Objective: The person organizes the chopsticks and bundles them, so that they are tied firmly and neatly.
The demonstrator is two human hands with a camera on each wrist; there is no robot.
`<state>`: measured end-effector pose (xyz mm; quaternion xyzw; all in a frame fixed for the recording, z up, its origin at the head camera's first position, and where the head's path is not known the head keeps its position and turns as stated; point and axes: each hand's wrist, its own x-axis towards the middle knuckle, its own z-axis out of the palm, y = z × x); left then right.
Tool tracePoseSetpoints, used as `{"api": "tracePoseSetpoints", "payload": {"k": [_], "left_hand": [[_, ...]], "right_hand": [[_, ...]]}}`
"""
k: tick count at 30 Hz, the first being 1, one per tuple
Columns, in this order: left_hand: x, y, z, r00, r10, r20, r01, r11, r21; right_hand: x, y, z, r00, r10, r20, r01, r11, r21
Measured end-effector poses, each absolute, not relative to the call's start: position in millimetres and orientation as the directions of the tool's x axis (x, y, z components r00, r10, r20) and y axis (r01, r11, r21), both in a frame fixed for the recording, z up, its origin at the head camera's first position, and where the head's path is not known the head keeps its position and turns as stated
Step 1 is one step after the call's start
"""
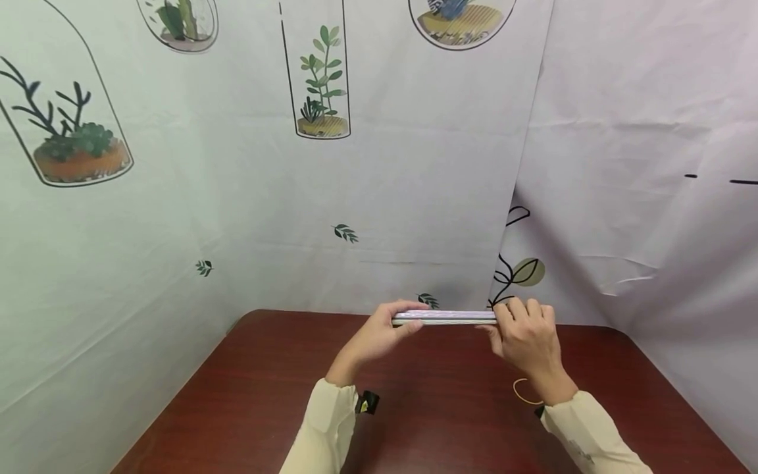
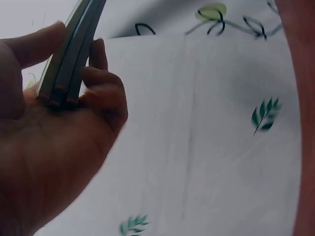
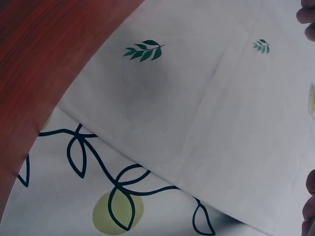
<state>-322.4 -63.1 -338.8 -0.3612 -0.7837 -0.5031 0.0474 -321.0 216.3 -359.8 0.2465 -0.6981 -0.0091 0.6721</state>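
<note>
Up over the far part of the table, both hands hold a thin flat stack (image 1: 444,317), seen edge-on, with a pale purplish upper face and a whitish-green lower edge. My left hand (image 1: 381,332) grips its left end, fingers above and thumb below in the head view. From the left wrist, the stack (image 2: 69,59) shows three thin dark-edged layers lying together between thumb and fingers. The right hand (image 1: 527,336) clasps the other end, knuckles on top and thumb beneath. Only some fingertips (image 3: 310,196) show at the right border of the right wrist view.
Beneath the hands lies a dark red wooden table (image 1: 254,395). White cloth (image 1: 414,184) printed with plants hangs behind it and along both sides. A small black device (image 1: 368,402) sits at the left wrist, a thin yellow loop (image 1: 524,397) at the right.
</note>
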Motion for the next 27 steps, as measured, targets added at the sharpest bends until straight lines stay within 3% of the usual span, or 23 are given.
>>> {"api": "tracePoseSetpoints", "payload": {"k": [4, 11, 14, 18, 21, 24, 27], "left_hand": [[-315.7, -64.3, -331.6, -0.701, 0.520, 0.488, 0.708, 0.425, 0.564], [-292.9, -55.5, -319.9, -0.688, 0.474, 0.550, 0.663, 0.717, 0.212], [-285.0, -42.1, -321.5, -0.572, 0.456, 0.682, 0.608, 0.794, -0.021], [-282.7, -18.0, -334.1, -0.323, 0.440, 0.838, 0.505, 0.829, -0.241], [-284.1, -3.6, -349.2, -0.236, 0.424, 0.874, 0.443, 0.848, -0.292], [-284.2, 4.5, -361.8, -0.241, 0.397, 0.885, 0.400, 0.872, -0.282], [-283.6, 9.4, -367.8, -0.290, 0.365, 0.885, 0.353, 0.900, -0.256]], "right_hand": [[-322.3, 216.9, -359.4, 0.043, -0.347, 0.937, -0.342, 0.876, 0.340], [-322.5, 217.0, -358.9, 0.063, -0.342, 0.938, -0.343, 0.875, 0.342], [-321.0, 215.7, -357.2, 0.070, -0.339, 0.938, -0.346, 0.874, 0.342], [-318.3, 213.7, -354.1, 0.077, -0.338, 0.938, -0.343, 0.874, 0.343], [-315.9, 212.5, -352.6, 0.086, -0.339, 0.937, -0.336, 0.875, 0.348], [-311.1, 209.6, -347.3, 0.111, -0.341, 0.934, -0.329, 0.874, 0.358], [-308.4, 207.2, -342.4, 0.141, -0.339, 0.930, -0.318, 0.874, 0.367]]}}
